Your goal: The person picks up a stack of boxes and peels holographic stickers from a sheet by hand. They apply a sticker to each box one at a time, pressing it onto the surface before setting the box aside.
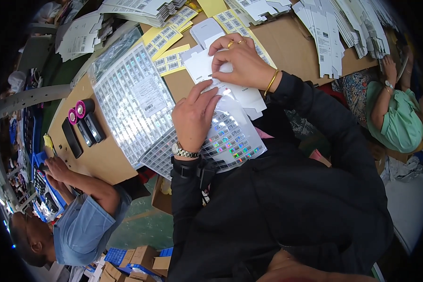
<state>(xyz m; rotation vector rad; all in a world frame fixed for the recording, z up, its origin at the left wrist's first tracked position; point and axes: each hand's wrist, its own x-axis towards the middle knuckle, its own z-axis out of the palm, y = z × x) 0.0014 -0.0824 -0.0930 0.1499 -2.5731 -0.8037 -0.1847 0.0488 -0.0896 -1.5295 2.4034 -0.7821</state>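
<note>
One flat, white carton (199, 67) lies beneath right hand (243, 64), fingertips close-set, and left hand (191, 120), fingers curled; any grip indeterminate.

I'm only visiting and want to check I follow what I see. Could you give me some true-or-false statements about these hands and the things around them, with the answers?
1. The left hand is at the edge of the shimmering sticker sheet. True.
2. The gold bangle is on the left wrist. False: the gold bangle is on the right wrist; a metal wristwatch is on the left.
3. The right hand is over white flattened card. True.
4. The pink-rimmed rolls lie at the table's right. False: the pink-rimmed rolls lie at its left.
5. A co-worker in green is at the right. True.
</note>
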